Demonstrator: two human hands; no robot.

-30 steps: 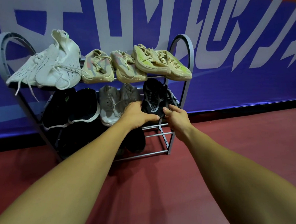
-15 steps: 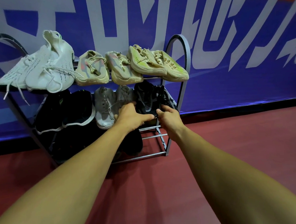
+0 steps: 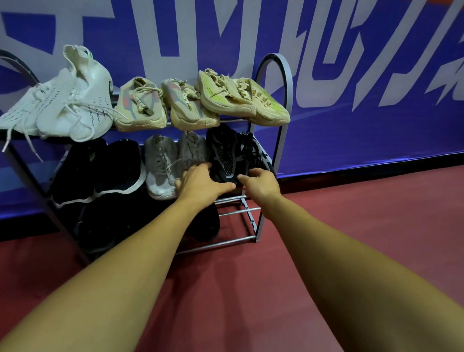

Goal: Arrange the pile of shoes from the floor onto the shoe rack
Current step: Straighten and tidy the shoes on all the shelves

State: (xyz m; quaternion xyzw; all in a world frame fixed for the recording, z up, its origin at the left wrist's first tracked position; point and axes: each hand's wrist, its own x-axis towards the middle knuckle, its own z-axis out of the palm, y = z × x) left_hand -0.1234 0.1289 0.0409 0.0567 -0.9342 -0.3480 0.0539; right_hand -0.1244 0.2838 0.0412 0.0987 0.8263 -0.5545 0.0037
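Observation:
A grey metal shoe rack [image 3: 285, 102] stands against the blue wall. Its top shelf carries white sneakers [image 3: 65, 103], beige-pink shoes [image 3: 153, 107] and beige shoes with yellow-green marks [image 3: 239, 99]. The middle shelf holds black shoes with a white sole line [image 3: 107, 172], grey sneakers [image 3: 161, 168] and a black mesh pair [image 3: 227, 153] at the right end. My left hand [image 3: 201, 186] lies over the toe of the left black mesh shoe, beside the grey sneaker. My right hand [image 3: 261, 184] grips the toe of the right black mesh shoe.
Dark shoes [image 3: 205, 223] sit on the bottom shelf, mostly in shadow behind my left forearm. The floor [image 3: 359, 217] is red and bare in front and to the right of the rack. The blue banner wall [image 3: 369, 75] with white lettering runs directly behind it.
Both hands stay at the toes of the black mesh pair on the middle shelf; the pair has shifted slightly deeper. The view has drifted a little, and the rack sits lower in frame.

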